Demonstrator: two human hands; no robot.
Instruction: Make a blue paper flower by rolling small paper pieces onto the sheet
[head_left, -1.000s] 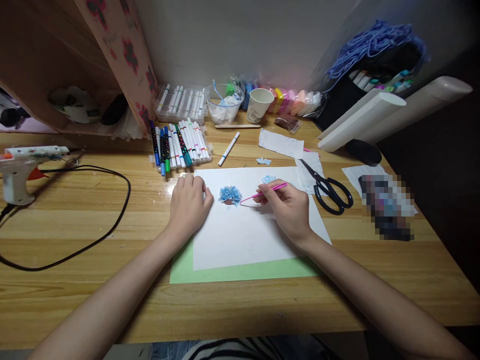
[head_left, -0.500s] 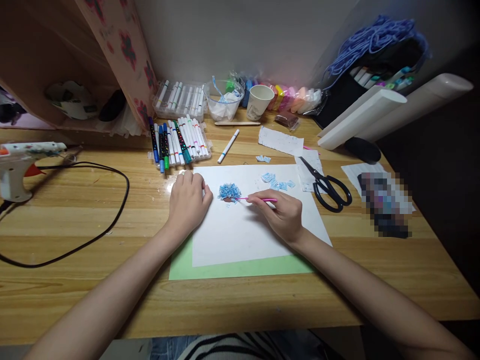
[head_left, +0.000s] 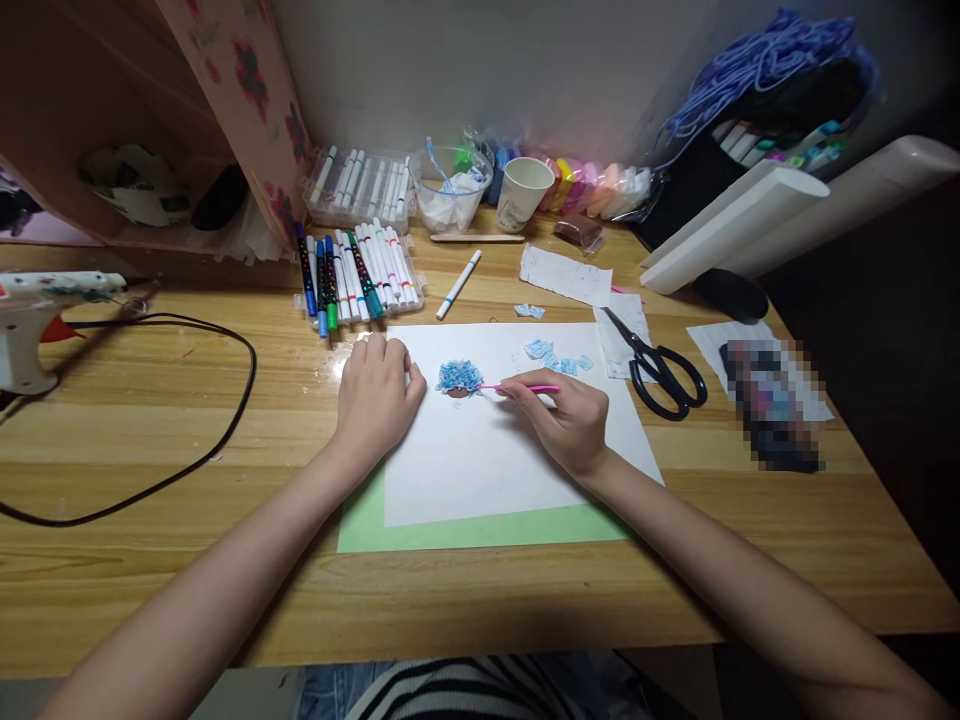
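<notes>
In my right hand [head_left: 568, 418] a thin pink stick-like tool [head_left: 551, 388] is pinched between thumb and fingers. Its tip points left, at the edge of a small clump of blue-and-white bits [head_left: 459, 376] with a brown piece [head_left: 458, 393] showing at its lower edge. The clump lies on a white sheet of paper [head_left: 480, 480], which rests over a green sheet [head_left: 480, 532]. My left hand [head_left: 375, 400] lies palm down on the sheet's left edge, holding nothing, thumb apart and the other fingers loosely bent. Blue-streaked paper scraps [head_left: 551, 355] lie beyond my right hand.
Black-handled scissors [head_left: 667, 375] lie right of the sheet, by torn white paper [head_left: 566, 274]. Behind are a loose marker [head_left: 458, 285], a marker case [head_left: 360, 275], a paper cup [head_left: 523, 195] and a plastic bowl [head_left: 448, 205]. A glue gun [head_left: 37, 320] with a looping cord is at left.
The pink tool's tip has drawn slightly right, toward the clump's edge, and more of the brown piece shows. My left hand stays in place. The view has shifted a little.
</notes>
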